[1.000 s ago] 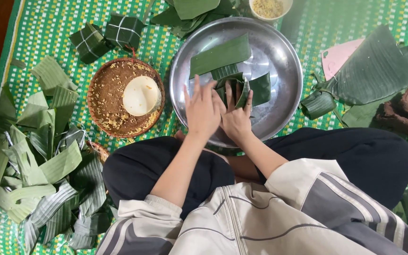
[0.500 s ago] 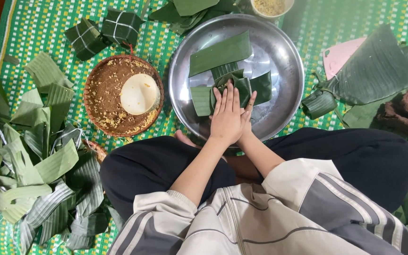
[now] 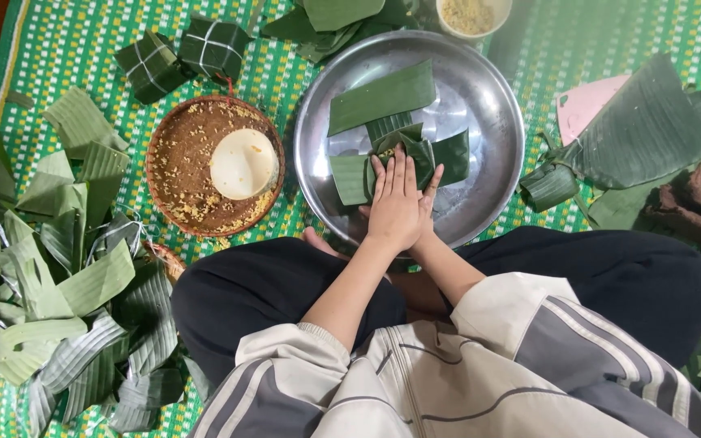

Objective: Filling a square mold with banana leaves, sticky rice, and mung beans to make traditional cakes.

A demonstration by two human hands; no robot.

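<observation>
A large round metal tray (image 3: 496,97) lies on the mat in front of my crossed legs. In it sits a half-folded green leaf parcel (image 3: 430,152), with a long leaf strip (image 3: 379,97) behind it. My left hand (image 3: 393,204) lies flat on top of my right hand (image 3: 430,188), and both press down on the near side of the parcel. Only the thumb and edge of the right hand show. My left fingertips touch the folded leaves.
Left of the tray stands a woven basket (image 3: 174,174) of brown crumbs with a cream bowl (image 3: 242,162) in it. Two tied leaf parcels (image 3: 180,53) lie behind it. A cut-leaf pile (image 3: 58,268) fills the left. A big leaf (image 3: 642,130), pink board (image 3: 582,109) and brown cloth (image 3: 695,207) lie right.
My hands were side by side folding the leaves; they have come together, the left stacked over the right, pressing on the parcel.
</observation>
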